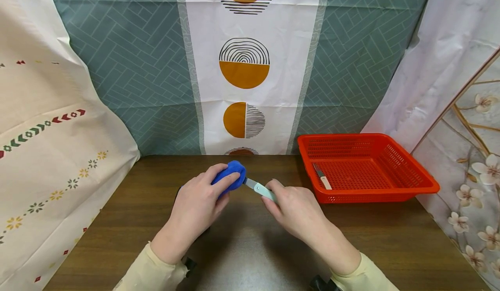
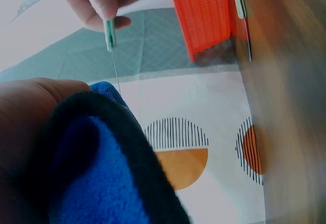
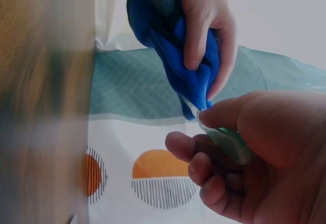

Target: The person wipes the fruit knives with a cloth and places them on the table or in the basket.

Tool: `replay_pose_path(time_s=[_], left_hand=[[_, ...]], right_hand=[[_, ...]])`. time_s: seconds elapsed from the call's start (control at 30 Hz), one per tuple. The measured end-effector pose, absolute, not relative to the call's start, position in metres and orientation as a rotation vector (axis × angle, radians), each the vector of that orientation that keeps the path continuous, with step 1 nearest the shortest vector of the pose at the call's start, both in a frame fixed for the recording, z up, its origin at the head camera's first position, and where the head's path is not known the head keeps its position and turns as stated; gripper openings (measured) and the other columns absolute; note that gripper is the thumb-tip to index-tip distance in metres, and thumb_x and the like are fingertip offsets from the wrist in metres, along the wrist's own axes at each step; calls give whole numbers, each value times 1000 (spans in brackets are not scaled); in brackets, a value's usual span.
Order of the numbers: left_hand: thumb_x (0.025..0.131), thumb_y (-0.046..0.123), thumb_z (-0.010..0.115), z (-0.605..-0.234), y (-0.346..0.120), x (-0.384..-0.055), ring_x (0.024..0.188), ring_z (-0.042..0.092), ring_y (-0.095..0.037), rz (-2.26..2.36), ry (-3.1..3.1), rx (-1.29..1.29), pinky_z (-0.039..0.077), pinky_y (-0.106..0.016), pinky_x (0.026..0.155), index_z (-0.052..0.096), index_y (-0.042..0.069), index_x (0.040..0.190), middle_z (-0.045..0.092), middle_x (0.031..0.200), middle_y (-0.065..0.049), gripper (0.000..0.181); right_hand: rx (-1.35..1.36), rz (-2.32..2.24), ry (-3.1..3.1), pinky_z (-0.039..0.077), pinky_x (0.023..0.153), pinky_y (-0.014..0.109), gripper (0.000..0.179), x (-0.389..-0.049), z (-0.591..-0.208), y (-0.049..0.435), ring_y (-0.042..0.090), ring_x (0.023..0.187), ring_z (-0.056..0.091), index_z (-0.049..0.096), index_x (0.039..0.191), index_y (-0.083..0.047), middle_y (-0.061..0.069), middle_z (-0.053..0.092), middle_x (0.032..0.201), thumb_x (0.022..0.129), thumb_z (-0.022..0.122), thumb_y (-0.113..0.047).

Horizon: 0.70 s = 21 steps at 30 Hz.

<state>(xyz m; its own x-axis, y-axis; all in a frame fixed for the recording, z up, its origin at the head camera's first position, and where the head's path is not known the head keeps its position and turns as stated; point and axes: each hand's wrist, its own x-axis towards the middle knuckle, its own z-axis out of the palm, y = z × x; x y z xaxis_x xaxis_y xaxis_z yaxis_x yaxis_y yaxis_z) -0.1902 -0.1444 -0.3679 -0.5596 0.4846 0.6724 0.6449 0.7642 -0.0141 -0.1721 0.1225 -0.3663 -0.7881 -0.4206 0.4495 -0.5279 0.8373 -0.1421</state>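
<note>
A blue cloth (image 1: 239, 169) with dark edging is bunched in my left hand (image 1: 199, 197), thumb and fingers pinching it. It wraps the front part of the blade of a small knife, hiding the tip. My right hand (image 1: 294, 204) grips the knife's pale green handle (image 1: 262, 190). Between cloth and handle a short stretch of bare blade (image 1: 250, 183) shows. In the right wrist view, the right thumb lies along the handle (image 3: 229, 145), and the cloth (image 3: 175, 66) hangs in folds from the left hand. Both hands are above the table.
A red plastic basket (image 1: 371, 191) stands at the back right of the brown wooden table (image 1: 125, 221), with a white-handled knife (image 1: 322, 177) inside. Another knife (image 2: 240, 2) lies on the table in the left wrist view. Patterned cloths (image 1: 152, 65) hang behind and at the sides.
</note>
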Motion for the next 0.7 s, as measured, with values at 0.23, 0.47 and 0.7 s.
replay_pose_path(time_s=[0.23, 0.47, 0.7], left_hand=[[86, 12, 93, -367, -154, -196, 110, 76, -35, -312, -2308, -790, 67, -49, 85, 78, 22, 137, 67, 141, -14, 54], [88, 13, 91, -365, -162, -200, 111, 76, -36, -322, -2330, -755, 67, -51, 86, 78, 22, 138, 67, 141, -15, 53], [87, 11, 92, -360, -155, -193, 112, 76, -37, -340, -2283, -792, 67, -51, 87, 78, 22, 139, 67, 142, -15, 55]], right_hand=[[712, 365, -2589, 35, 44, 25, 20, -172, -366, 123, 8, 49, 40, 67, 108, -12, -13, 40, 60, 101, 81, -24], [712, 352, -2584, 35, 44, 25, 19, -172, -365, 123, 9, 49, 39, 68, 108, -12, -12, 39, 60, 101, 81, -24], [690, 350, -2621, 35, 44, 25, 20, -173, -365, 124, 9, 49, 39, 68, 109, -13, -12, 39, 59, 102, 80, -26]])
